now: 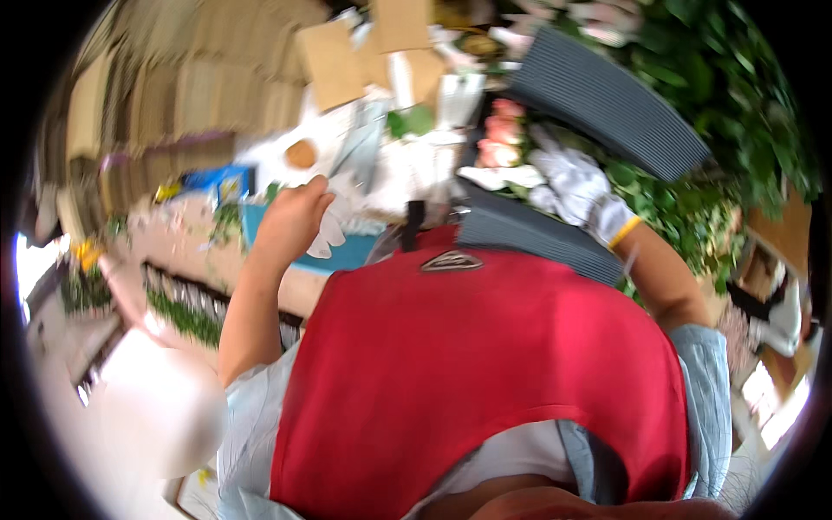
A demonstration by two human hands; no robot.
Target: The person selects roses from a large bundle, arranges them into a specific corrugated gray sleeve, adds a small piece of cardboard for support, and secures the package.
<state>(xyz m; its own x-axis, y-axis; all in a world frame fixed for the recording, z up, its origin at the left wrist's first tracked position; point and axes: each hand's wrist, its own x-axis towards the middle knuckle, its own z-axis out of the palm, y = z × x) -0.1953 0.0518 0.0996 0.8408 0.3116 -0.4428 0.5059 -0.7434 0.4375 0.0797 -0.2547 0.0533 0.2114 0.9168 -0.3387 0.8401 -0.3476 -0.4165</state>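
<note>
Roses [501,134] between two grey ribbed panels [611,104], right hand [574,184] just beside

We have the pink roses right of the picture's middle, heads close together, one panel beyond them and the other nearer our body. Both panels slope down to the right.

Right hand: we see it in a white glove with a yellow cuff edge, in the gap between the panels, fingers toward the roses. Blur there; we can't tell whether it grips anything.

Left hand [296,212]: bare, fingers curled in tight, pinching a limp white glove [328,236] that hangs over a blue mat [357,251]. It's well apart from the roses.

Around us: green foliage [685,217] piled past the right hand, more leaves at upper right. Flat cardboard pieces [332,68] lie on the far side of the worktop, a brown round object [301,154] nearer the left hand. Blue packet [224,182] to its left, cardboard stacks [199,95] behind that. Red apron [485,347] fills our lower middle, light blue sleeves [704,373] either side.
</note>
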